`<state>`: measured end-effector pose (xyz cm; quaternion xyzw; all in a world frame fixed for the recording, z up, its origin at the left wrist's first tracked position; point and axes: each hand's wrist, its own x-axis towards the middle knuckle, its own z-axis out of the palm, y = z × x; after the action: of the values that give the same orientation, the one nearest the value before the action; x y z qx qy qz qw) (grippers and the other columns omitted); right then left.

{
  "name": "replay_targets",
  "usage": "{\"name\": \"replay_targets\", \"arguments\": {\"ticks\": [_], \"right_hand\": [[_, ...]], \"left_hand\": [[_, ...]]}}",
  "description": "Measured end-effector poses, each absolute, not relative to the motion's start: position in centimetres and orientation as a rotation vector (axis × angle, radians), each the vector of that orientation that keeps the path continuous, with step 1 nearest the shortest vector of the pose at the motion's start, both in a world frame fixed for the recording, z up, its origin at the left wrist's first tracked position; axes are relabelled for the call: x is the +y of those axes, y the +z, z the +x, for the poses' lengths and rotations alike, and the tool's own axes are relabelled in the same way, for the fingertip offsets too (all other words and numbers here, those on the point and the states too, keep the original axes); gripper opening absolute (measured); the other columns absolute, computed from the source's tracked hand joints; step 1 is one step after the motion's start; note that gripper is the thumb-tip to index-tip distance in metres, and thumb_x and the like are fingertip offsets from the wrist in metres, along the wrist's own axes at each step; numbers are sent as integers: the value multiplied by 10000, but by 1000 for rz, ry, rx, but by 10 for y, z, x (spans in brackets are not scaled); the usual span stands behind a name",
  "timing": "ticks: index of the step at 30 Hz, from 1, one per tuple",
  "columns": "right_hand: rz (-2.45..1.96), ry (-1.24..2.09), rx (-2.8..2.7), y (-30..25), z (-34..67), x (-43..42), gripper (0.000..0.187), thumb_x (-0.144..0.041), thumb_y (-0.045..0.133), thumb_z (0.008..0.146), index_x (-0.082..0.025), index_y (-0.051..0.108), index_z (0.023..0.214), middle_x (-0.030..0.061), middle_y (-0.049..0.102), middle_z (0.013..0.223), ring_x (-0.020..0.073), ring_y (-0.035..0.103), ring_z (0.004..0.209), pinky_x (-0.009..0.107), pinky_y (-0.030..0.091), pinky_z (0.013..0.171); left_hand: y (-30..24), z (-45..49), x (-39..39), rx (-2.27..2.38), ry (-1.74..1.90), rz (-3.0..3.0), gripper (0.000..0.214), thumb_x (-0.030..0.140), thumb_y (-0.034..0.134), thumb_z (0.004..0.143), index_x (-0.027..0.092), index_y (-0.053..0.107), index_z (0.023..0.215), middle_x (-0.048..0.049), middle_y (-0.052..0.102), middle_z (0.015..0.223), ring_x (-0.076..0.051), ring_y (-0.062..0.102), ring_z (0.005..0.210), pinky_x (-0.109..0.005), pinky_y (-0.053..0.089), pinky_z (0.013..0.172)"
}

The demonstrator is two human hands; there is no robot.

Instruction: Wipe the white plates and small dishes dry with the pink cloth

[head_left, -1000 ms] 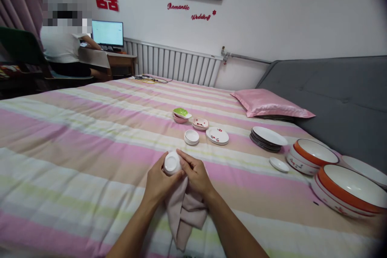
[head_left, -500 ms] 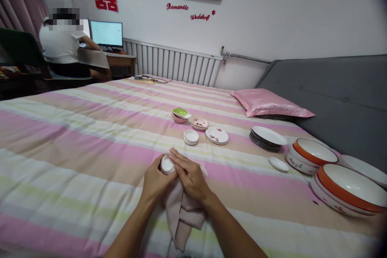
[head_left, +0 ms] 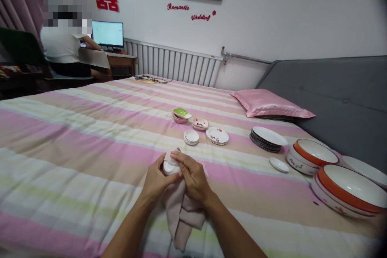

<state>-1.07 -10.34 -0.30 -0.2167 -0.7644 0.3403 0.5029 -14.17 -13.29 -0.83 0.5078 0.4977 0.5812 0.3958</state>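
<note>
My left hand (head_left: 156, 182) is closed around a small white dish (head_left: 170, 168), thumb on the near side. My right hand (head_left: 193, 175) grips a pale pink cloth (head_left: 178, 217), with one fold pressed over the dish's far edge. The cloth's loose end hangs down between my forearms. Part of the dish is hidden by the cloth and fingers. Just beyond my hands lie a stack of small white dishes (head_left: 191, 137), flowered white plates (head_left: 217, 135), a pink dish (head_left: 200, 123) and a green leaf-like dish (head_left: 182, 112) on a pink one.
On the striped bedspread (head_left: 90, 149), to the right, are a stack of plates (head_left: 268, 137), a small white saucer (head_left: 278, 164) and two orange-rimmed bowls (head_left: 314, 157). A pink pillow (head_left: 272, 102) lies by the grey headboard (head_left: 332, 84). A person (head_left: 62, 46) sits at a desk, far left.
My right hand has brought a fold of cloth up over the far edge of the dish. The dish has tilted slightly and shifted a little to the right. Other things stay put.
</note>
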Motion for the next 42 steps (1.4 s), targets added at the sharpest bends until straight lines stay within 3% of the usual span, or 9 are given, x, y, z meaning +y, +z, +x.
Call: {"name": "replay_targets", "arguments": {"ticks": [5,13,20,25,32,37,40,42], "right_hand": [[-562,849,-1800,-1,-8,-103,300,-203,406,885,-248,609,1100,19,623,1123,168,540,1089,325,395,974],[-598,1115,-1678,-6,-9,-97,283,-238,451,857,-235,635,1071,23,633,1126,188,545,1098,361,389,985],[-548,1387,-1337,-18,-12,-85,301,-261,588,776,-200,609,1071,63,661,1060,205,596,1013,382,427,935],[-541,1442,-1208,-20,-11,-83,365,-278,622,753,-217,549,1106,43,659,985,170,615,905,311,467,837],[-612,1456,-1140,-21,-13,-86,320,-313,578,773,-212,580,1077,39,630,1066,189,596,934,311,463,828],[-603,1395,-1158,-17,-14,-88,248,-331,544,793,-171,662,942,63,605,1151,228,512,1113,364,378,962],[-595,1437,-1089,-16,-16,-88,229,-373,542,801,-165,638,796,68,609,1142,225,539,1072,348,412,909],[-603,1466,-1031,-17,-16,-88,225,-380,571,784,-173,566,696,45,655,1003,198,591,936,311,452,810]], "left_hand": [[-4,-138,-137,1318,1383,1528,540,149,660,571,127,530,1095,-67,647,1008,-227,602,916,-297,478,791],[-8,-143,-134,1532,1287,1912,523,177,614,618,186,460,1118,-84,583,1060,-236,557,1008,-340,440,861],[-12,-145,-131,1677,1397,1635,602,247,700,563,183,450,1106,-70,599,1052,-210,605,904,-319,484,778],[-13,-144,-130,1630,1377,1452,641,257,768,461,166,516,1043,-20,652,834,-173,620,690,-268,499,612],[-6,-139,-132,1228,1448,1203,676,211,755,502,154,500,1126,-75,664,997,-219,623,904,-273,502,725],[-3,-139,-135,1214,1415,1106,715,189,755,499,150,483,1160,-45,683,874,-195,638,787,-247,500,646],[-2,-139,-135,1169,1419,1116,722,179,748,504,145,477,1173,-52,679,901,-198,632,814,-248,498,661],[-2,-138,-136,1132,1416,1138,704,171,744,508,146,492,1165,-71,663,987,-210,617,877,-249,493,690]]}}
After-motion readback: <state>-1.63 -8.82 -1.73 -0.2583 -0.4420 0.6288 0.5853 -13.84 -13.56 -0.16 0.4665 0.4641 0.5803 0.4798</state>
